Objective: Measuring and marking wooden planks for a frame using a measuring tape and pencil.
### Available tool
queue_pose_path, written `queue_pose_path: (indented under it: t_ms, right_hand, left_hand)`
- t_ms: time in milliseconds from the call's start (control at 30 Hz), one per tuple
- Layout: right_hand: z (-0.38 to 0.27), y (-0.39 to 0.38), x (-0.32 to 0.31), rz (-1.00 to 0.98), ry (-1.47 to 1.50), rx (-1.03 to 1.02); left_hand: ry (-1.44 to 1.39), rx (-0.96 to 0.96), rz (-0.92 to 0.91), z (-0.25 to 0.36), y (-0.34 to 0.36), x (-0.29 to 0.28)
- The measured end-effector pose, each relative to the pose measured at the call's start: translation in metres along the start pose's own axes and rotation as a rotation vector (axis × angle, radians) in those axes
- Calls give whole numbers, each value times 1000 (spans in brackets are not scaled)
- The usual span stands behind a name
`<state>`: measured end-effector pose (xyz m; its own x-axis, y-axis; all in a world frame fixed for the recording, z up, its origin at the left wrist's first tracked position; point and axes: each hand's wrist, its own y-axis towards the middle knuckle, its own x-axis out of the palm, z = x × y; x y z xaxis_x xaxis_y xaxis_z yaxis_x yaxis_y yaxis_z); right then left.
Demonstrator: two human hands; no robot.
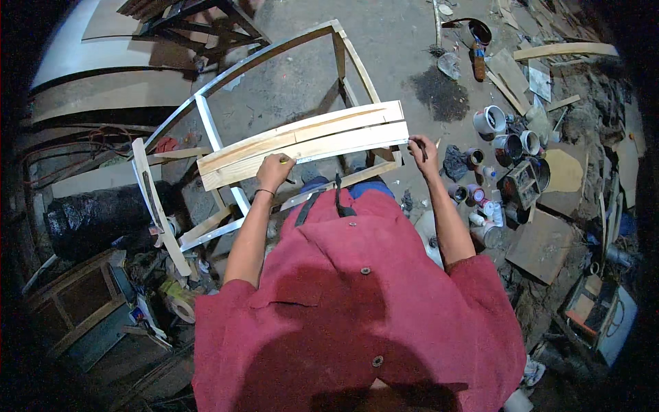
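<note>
Two pale wooden boards [347, 137] lie side by side across a wooden frame [206, 120], with a narrow dark gap between them. At the near edge of the boards, left of their middle, my left hand [276, 170] is closed. A small yellow bit and a dark tip show at its fingers, but I cannot make out what it holds. My right hand [424, 154] is closed just beyond the boards' right end, its fingertips close to the corner. Something thin and dark shows in it, too small to name.
A narrow plank [159, 206] leans at the frame's left end, near a black plastic-wrapped roll [99, 216]. To the right stand a white bucket [489, 120], several cans and bottles, and scrap wood. A tape roll [182, 310] lies lower left; a dark trestle [206, 27] stands far left.
</note>
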<state>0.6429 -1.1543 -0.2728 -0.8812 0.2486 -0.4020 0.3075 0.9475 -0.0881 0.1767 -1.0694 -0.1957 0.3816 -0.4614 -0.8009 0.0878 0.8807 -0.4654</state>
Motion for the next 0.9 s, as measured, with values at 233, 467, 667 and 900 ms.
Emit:
queue_pose_path:
  t_ms: [233,467,667,900]
  right_hand:
    - [-46,11,3,76,-87,-164]
    - [-64,21,39,-200,-53,-2]
    - [-42,28,44,-320,-210,111]
    - [-46,27,41,-383,-97,66]
  left_hand:
    - [29,-16,12,-2,1,3]
    - [2,-18,1,-10,5,8]
    - [8,-34,-4,-8,4,6]
    - [-29,-20,-34,-5,5,3]
